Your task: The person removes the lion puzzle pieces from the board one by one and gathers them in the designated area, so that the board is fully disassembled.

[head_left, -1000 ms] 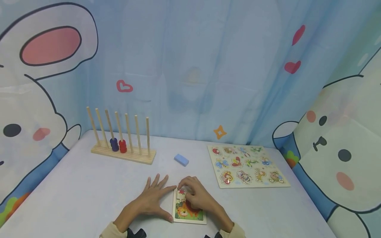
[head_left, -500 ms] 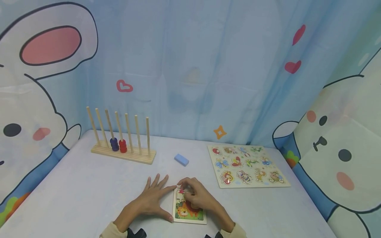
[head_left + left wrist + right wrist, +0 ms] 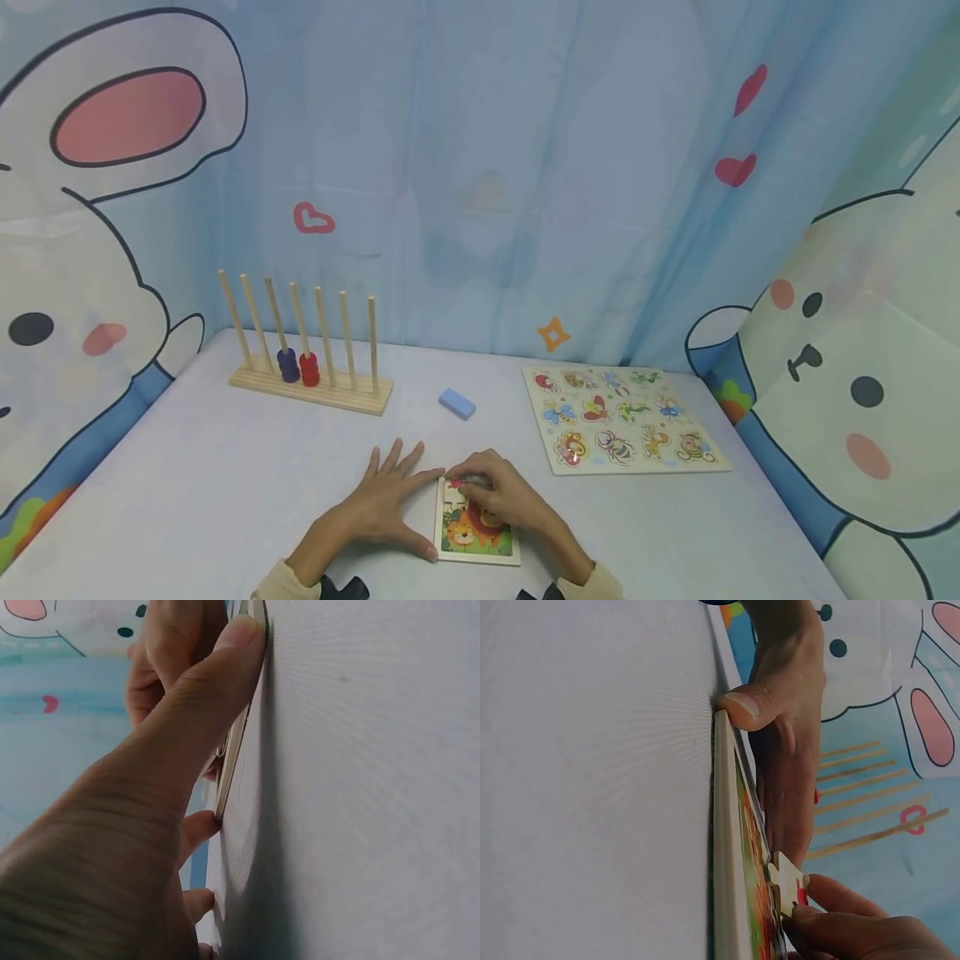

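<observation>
Right grip [image 3: 497, 493] pinches a piece [image 3: 787, 883], thumb shifted slightly toward 11 o'clock;
piece tilts up at the board's [image 3: 478, 562] 11 o'clock corner, seemingly unseated; left grip [image 3: 382, 506], fingers straight, touches its 9 o'clock edge.

Likely a children's play corner — cartoon-printed curtain [image 3: 480, 208] around a white table [image 3: 225, 475]; peg toy [image 3: 330, 394] and puzzle board [image 3: 636, 427] upon it; the room beyond is hidden.

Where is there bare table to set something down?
Left of the left hand, in front of the rack; and right of the right hand, in front of the board. A narrower gap lies between block and board. It is crowded at the puzzle, where both hands work.
</observation>
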Demonstrator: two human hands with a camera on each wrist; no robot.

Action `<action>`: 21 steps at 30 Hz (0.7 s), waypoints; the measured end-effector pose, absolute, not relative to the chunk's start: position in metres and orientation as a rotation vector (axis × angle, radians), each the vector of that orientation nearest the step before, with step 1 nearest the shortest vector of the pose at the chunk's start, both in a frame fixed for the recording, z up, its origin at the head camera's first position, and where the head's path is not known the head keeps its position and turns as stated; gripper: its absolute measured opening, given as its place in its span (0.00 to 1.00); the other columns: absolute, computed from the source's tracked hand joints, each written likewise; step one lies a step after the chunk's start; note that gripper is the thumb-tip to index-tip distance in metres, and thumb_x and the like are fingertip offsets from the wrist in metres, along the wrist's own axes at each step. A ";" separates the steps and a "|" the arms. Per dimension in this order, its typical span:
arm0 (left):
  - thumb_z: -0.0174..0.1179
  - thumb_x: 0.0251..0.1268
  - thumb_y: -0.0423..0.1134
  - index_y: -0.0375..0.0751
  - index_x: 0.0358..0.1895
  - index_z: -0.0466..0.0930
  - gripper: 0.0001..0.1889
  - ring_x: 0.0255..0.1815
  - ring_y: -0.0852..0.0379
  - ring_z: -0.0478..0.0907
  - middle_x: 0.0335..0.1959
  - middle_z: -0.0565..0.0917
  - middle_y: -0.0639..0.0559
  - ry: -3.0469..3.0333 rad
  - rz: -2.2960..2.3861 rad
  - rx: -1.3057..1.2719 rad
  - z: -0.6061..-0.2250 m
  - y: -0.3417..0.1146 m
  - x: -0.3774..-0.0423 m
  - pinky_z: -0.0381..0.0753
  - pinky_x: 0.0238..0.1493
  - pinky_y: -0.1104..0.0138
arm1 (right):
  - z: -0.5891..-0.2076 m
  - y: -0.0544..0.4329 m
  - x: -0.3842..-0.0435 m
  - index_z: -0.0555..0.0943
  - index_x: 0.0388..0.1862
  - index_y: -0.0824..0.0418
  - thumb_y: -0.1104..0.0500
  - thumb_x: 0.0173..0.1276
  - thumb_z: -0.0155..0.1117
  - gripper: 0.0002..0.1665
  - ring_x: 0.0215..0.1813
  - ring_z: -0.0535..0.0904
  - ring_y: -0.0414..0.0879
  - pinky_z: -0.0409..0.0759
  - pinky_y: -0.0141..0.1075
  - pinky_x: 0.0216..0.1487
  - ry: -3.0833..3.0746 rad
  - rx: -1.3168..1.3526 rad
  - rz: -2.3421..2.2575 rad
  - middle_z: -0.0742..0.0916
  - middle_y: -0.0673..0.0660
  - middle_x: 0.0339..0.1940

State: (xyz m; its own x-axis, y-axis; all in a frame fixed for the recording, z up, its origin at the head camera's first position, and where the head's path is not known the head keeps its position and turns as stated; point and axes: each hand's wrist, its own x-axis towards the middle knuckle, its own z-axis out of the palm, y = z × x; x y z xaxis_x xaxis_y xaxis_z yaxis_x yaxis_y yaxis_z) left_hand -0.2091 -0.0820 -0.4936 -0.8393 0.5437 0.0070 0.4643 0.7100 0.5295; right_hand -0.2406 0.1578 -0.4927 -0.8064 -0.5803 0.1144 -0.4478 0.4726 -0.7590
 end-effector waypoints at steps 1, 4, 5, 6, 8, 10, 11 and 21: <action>0.70 0.32 0.72 0.55 0.70 0.65 0.55 0.76 0.31 0.35 0.77 0.49 0.39 2.764 0.797 0.821 -0.493 -0.082 -0.209 0.30 0.69 0.34 | -0.493 0.158 -0.241 0.84 0.49 0.48 0.59 0.67 0.62 0.13 0.49 0.72 0.41 0.69 0.40 0.55 2.563 -0.902 -1.243 0.85 0.42 0.44; 0.71 0.32 0.71 0.54 0.71 0.64 0.56 0.75 0.30 0.34 0.77 0.49 0.39 2.763 0.800 0.825 -0.492 -0.081 -0.208 0.30 0.68 0.33 | -0.493 0.158 -0.241 0.84 0.49 0.48 0.57 0.67 0.63 0.13 0.50 0.73 0.40 0.70 0.41 0.57 2.582 -0.891 -1.231 0.84 0.41 0.45; 0.71 0.31 0.71 0.54 0.71 0.63 0.56 0.75 0.29 0.34 0.77 0.49 0.38 2.763 0.802 0.827 -0.491 -0.081 -0.207 0.30 0.68 0.33 | -0.493 0.158 -0.241 0.84 0.49 0.48 0.57 0.67 0.63 0.13 0.51 0.73 0.40 0.70 0.42 0.57 2.587 -0.882 -1.227 0.84 0.42 0.45; 0.72 0.31 0.71 0.54 0.71 0.63 0.56 0.75 0.29 0.34 0.77 0.49 0.37 2.764 0.805 0.829 -0.491 -0.081 -0.207 0.29 0.68 0.32 | -0.493 0.158 -0.241 0.84 0.49 0.48 0.57 0.67 0.63 0.13 0.51 0.74 0.41 0.70 0.43 0.58 2.593 -0.870 -1.220 0.84 0.42 0.46; 0.72 0.31 0.70 0.54 0.72 0.62 0.57 0.75 0.28 0.34 0.77 0.49 0.36 2.765 0.803 0.830 -0.491 -0.080 -0.206 0.29 0.67 0.31 | -0.494 0.157 -0.241 0.84 0.49 0.48 0.56 0.67 0.64 0.12 0.52 0.74 0.41 0.71 0.44 0.58 2.602 -0.846 -1.211 0.84 0.42 0.47; 0.72 0.30 0.70 0.55 0.72 0.62 0.57 0.75 0.27 0.34 0.76 0.49 0.36 2.769 0.792 0.829 -0.491 -0.080 -0.206 0.29 0.67 0.31 | -0.494 0.157 -0.242 0.84 0.49 0.48 0.55 0.67 0.64 0.12 0.52 0.75 0.42 0.72 0.45 0.58 2.606 -0.826 -1.211 0.84 0.43 0.46; 0.72 0.30 0.71 0.55 0.72 0.62 0.57 0.75 0.27 0.33 0.77 0.49 0.36 2.771 0.785 0.827 -0.491 -0.079 -0.206 0.29 0.67 0.31 | -0.495 0.157 -0.242 0.84 0.48 0.49 0.55 0.67 0.64 0.12 0.51 0.75 0.42 0.73 0.45 0.58 2.609 -0.820 -1.212 0.84 0.43 0.46; 0.72 0.31 0.70 0.55 0.71 0.64 0.56 0.75 0.28 0.34 0.76 0.49 0.36 2.779 0.783 0.833 -0.492 -0.079 -0.207 0.30 0.68 0.32 | -0.496 0.159 -0.244 0.85 0.47 0.51 0.51 0.68 0.62 0.12 0.46 0.79 0.40 0.76 0.37 0.54 2.588 -0.762 -1.360 0.86 0.45 0.44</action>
State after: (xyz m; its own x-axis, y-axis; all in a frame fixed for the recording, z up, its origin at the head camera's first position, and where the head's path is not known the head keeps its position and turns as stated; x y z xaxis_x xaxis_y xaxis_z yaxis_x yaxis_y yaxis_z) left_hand -0.2071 -0.0790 -0.4916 -0.8377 0.5459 0.0178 0.4748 0.7118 0.5176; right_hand -0.2439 0.1590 -0.4963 -0.8661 -0.4844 0.1233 -0.3762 0.4694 -0.7988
